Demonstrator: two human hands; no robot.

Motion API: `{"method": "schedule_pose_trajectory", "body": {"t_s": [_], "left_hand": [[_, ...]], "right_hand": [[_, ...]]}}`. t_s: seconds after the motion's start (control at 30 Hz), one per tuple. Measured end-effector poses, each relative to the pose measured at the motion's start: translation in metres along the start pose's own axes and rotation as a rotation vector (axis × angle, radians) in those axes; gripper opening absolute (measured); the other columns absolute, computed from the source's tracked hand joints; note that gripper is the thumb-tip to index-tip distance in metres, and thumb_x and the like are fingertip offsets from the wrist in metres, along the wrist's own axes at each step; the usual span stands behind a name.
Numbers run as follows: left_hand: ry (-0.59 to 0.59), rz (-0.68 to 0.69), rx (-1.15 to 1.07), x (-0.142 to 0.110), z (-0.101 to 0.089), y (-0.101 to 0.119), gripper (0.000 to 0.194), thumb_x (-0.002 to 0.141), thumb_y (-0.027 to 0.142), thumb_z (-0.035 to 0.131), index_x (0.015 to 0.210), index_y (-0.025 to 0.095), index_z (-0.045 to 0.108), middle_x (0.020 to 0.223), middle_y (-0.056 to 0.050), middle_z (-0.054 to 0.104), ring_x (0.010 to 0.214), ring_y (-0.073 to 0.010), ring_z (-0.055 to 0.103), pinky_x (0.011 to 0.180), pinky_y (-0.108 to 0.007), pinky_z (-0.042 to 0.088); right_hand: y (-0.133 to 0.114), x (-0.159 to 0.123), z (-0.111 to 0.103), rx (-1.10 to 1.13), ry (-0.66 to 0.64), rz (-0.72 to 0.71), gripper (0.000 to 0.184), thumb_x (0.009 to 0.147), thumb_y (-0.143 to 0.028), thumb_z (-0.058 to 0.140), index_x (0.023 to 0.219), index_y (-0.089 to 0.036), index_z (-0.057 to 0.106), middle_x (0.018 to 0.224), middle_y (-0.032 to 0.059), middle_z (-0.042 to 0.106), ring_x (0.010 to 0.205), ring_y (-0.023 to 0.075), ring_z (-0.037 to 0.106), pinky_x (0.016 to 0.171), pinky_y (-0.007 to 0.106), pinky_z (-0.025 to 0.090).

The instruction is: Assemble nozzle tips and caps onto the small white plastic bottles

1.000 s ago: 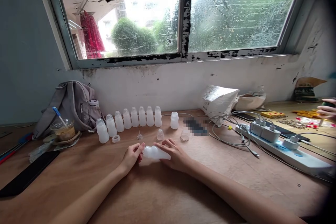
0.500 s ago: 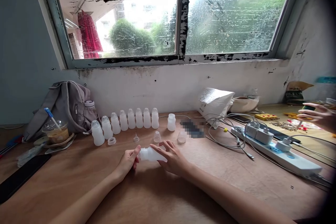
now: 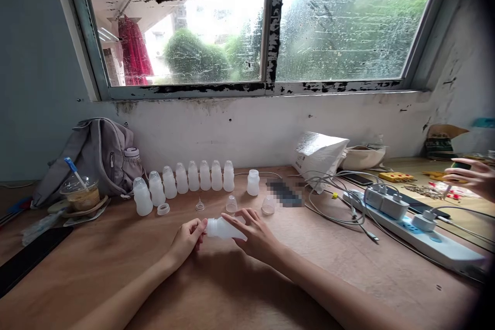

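Note:
A frosted white baby bottle [image 3: 220, 228] lies on its side between my hands, just above the table, its neck toward the left. My left hand [image 3: 186, 240] is closed at the neck end, thumb and fingers pinched there; they hide the bottle's mouth. My right hand [image 3: 255, 234] is wrapped round the base end, its fingers over the top of the body. Behind the hands lie a white collar ring [image 3: 163, 209], a clear teat [image 3: 200, 205] and two clear domed caps, one cap [image 3: 231, 203] near the middle and another cap [image 3: 268, 204] farther right.
Several capped baby bottles [image 3: 193, 176] stand in a row at the back, with one uncapped bottle [image 3: 253, 182] to their right. A drink cup [image 3: 81, 193] and a backpack [image 3: 100, 154] are left. Cables and a power strip [image 3: 417, 229] lie right; another person's hand [image 3: 474, 175] holds a tool there.
The bottle and both hands stay almost in place, with the fingers shifting slightly on the bottle. The view has swayed a little. The other person's hand has come farther into view.

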State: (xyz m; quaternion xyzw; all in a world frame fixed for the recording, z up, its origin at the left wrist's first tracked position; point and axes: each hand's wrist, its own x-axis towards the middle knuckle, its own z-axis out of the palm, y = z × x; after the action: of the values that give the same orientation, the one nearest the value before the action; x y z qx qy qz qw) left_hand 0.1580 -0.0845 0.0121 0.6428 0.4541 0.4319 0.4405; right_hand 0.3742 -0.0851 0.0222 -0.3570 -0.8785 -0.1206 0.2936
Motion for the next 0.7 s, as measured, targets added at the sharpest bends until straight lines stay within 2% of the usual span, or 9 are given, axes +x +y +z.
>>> {"method": "schedule_pose_trajectory", "body": {"t_s": [0.1,0.2,0.27,0.33,0.43,0.5,0.6,0.7], "left_hand": [[-0.029,0.058,-0.047,-0.001,0.000,0.005,0.017,0.072,0.033,0.052,0.079,0.017,0.051,0.067,0.002,0.052,0.053,-0.0094,0.047,0.046,-0.019,0.037],[-0.045,0.097,-0.096,-0.002,-0.001,0.010,0.029,0.063,0.019,0.056,0.092,0.019,0.052,0.092,-0.002,0.055,0.079,-0.0143,0.052,0.059,-0.019,0.042],[-0.029,0.072,-0.141,-0.001,-0.002,0.011,0.030,0.065,0.019,0.053,0.095,0.020,0.052,0.101,-0.004,0.053,0.088,-0.0163,0.050,0.066,-0.021,0.044],[0.006,0.019,-0.175,0.002,-0.002,0.010,0.028,0.071,0.027,0.051,0.097,0.019,0.052,0.100,-0.005,0.052,0.085,-0.0164,0.051,0.063,-0.022,0.045],[0.026,-0.043,-0.157,0.006,-0.002,0.004,0.029,0.074,0.040,0.049,0.091,0.016,0.054,0.082,-0.004,0.052,0.069,-0.0138,0.050,0.050,-0.021,0.043],[0.012,-0.066,-0.132,0.007,-0.003,0.002,0.029,0.074,0.041,0.049,0.084,0.015,0.055,0.073,-0.002,0.052,0.061,-0.0119,0.049,0.046,-0.020,0.041],[-0.011,-0.029,-0.139,0.006,-0.003,0.004,0.017,0.068,0.028,0.056,0.078,0.015,0.057,0.077,-0.003,0.057,0.072,-0.0149,0.053,0.060,-0.023,0.045],[0.018,0.042,-0.201,0.002,-0.002,0.011,0.021,0.059,0.015,0.058,0.080,0.017,0.059,0.102,-0.005,0.056,0.098,-0.0201,0.049,0.082,-0.026,0.040]], "right_hand": [[0.002,0.000,-0.001,0.075,-0.005,0.071,0.066,0.067,-0.017,0.061,0.126,-0.024,0.033,0.103,0.0077,0.050,0.091,0.0229,0.043,0.081,0.039,0.040],[0.005,0.000,0.000,0.136,-0.016,0.120,0.063,0.067,-0.019,0.062,0.123,-0.022,0.035,0.103,0.0077,0.051,0.092,0.0230,0.044,0.081,0.038,0.041],[0.006,-0.001,0.001,0.152,-0.017,0.123,0.060,0.067,-0.019,0.062,0.121,-0.021,0.036,0.104,0.0078,0.051,0.093,0.0235,0.043,0.081,0.038,0.040],[0.006,-0.001,0.002,0.162,-0.014,0.122,0.060,0.067,-0.019,0.062,0.121,-0.021,0.037,0.104,0.0079,0.051,0.094,0.0238,0.043,0.082,0.039,0.039],[0.005,-0.001,0.002,0.174,-0.020,0.116,0.059,0.067,-0.019,0.061,0.121,-0.021,0.037,0.104,0.0080,0.051,0.093,0.0241,0.044,0.082,0.040,0.039],[0.005,-0.001,0.002,0.175,-0.030,0.114,0.058,0.068,-0.020,0.060,0.121,-0.021,0.036,0.105,0.0084,0.051,0.093,0.0244,0.044,0.081,0.040,0.039],[0.006,-0.001,0.002,0.171,-0.052,0.120,0.059,0.068,-0.020,0.061,0.122,-0.021,0.036,0.104,0.0084,0.051,0.093,0.0241,0.044,0.082,0.039,0.039],[0.007,-0.001,0.002,0.173,-0.054,0.129,0.058,0.068,-0.018,0.060,0.121,-0.021,0.037,0.105,0.0079,0.051,0.094,0.0235,0.043,0.083,0.038,0.039]]}}
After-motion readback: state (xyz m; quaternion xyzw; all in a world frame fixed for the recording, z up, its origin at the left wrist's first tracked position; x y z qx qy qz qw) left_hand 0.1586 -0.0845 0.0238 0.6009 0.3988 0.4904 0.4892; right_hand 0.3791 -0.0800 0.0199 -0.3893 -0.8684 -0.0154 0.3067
